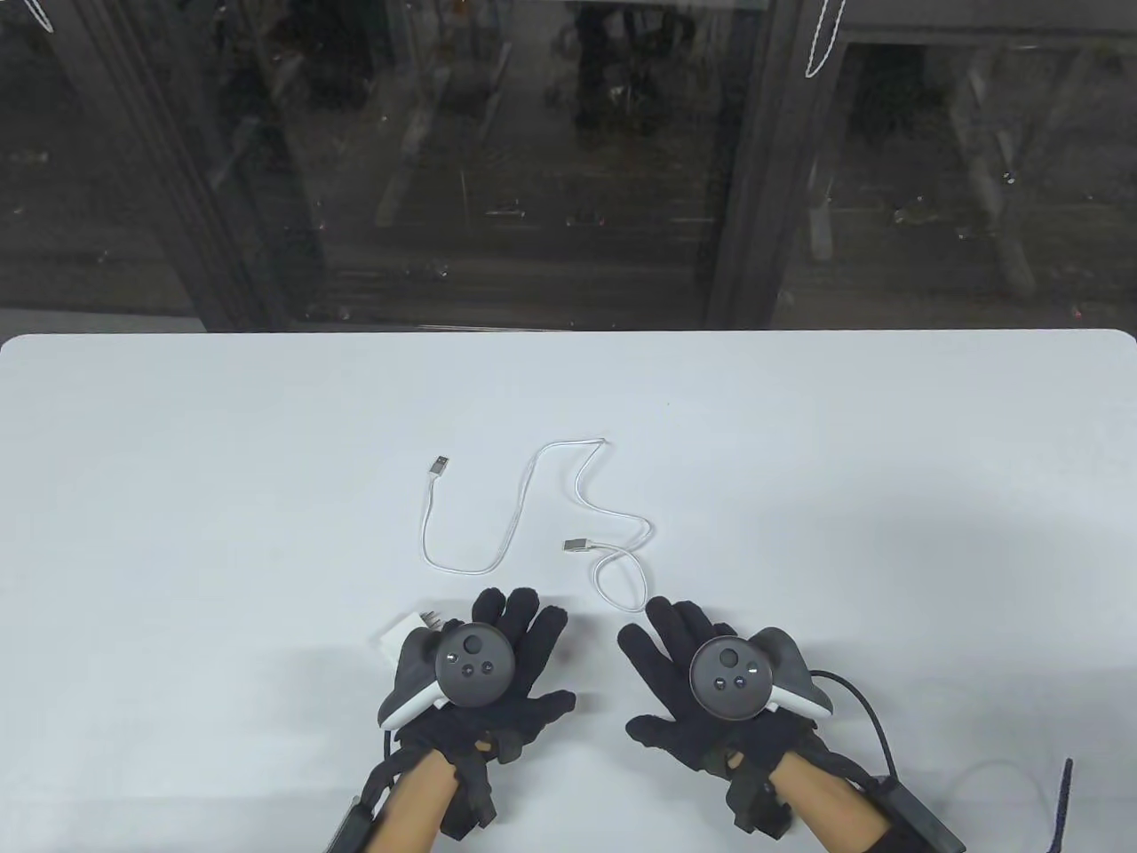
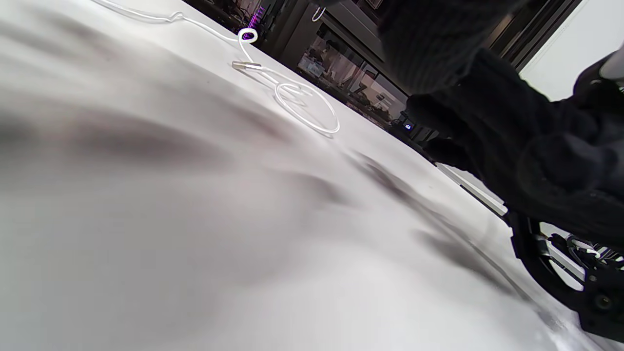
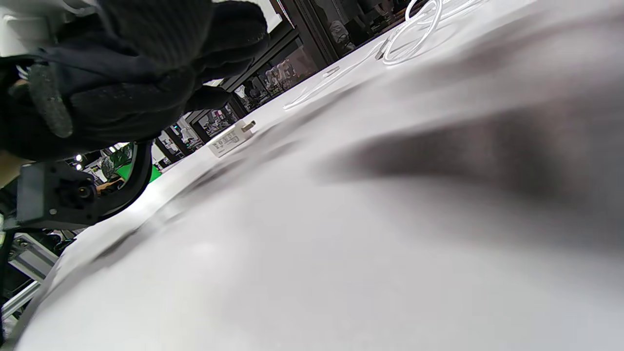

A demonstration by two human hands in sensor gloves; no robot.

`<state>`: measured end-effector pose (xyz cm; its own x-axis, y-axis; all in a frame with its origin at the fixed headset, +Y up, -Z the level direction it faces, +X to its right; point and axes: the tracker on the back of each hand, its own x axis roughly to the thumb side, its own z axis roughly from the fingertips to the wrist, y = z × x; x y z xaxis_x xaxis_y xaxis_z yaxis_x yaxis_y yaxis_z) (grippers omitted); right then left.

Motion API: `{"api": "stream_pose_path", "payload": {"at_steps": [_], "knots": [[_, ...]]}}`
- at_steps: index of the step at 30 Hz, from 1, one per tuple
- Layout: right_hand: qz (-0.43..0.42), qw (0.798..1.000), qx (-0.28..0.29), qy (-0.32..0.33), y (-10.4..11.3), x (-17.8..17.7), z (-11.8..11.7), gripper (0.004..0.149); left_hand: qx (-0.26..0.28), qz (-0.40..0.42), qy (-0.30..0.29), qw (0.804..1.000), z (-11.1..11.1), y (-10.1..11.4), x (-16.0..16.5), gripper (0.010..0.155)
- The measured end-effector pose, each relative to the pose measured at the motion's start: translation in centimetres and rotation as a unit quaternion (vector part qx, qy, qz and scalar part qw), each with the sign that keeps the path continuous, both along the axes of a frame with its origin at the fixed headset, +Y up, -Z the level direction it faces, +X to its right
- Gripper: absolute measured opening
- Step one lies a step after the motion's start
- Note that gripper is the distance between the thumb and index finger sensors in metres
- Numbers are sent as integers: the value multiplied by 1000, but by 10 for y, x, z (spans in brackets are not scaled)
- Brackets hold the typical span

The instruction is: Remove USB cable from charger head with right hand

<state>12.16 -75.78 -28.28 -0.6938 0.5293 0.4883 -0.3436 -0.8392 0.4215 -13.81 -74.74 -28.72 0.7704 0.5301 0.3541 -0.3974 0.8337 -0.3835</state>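
Observation:
A white USB cable [image 1: 524, 498] lies loose on the white table [image 1: 178, 444], both plugs free: one end [image 1: 439, 465] at the left, the other [image 1: 576, 545] near the middle. It also shows in the left wrist view [image 2: 302, 100] and the right wrist view [image 3: 414, 29]. The white charger head [image 1: 397, 638] lies on the table, partly hidden under my left hand [image 1: 497, 662]; the right wrist view [image 3: 229, 140] shows it lying free with its prongs out. My left hand rests flat, fingers spread, holding nothing. My right hand [image 1: 693, 675] rests flat beside the cable's loop, empty.
The table's far edge [image 1: 568, 333] borders a dark glass wall. A dark cord [image 1: 866, 711] runs from my right wrist at the table's front right.

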Motion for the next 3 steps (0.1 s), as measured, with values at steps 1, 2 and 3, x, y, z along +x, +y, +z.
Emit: {"api": "stream_pose_path", "payload": {"at_steps": [1, 2, 3], "knots": [[0, 1000, 0, 0, 0, 0, 0, 85, -1, -1, 2, 1000, 0, 0, 0, 84], [-1, 1000, 2, -1, 0, 1, 0, 85, -2, -1, 4, 1000, 0, 0, -1, 84], [-1, 1000, 2, -1, -1, 1, 0, 84, -1, -1, 5, 1000, 0, 0, -1, 84]]}}
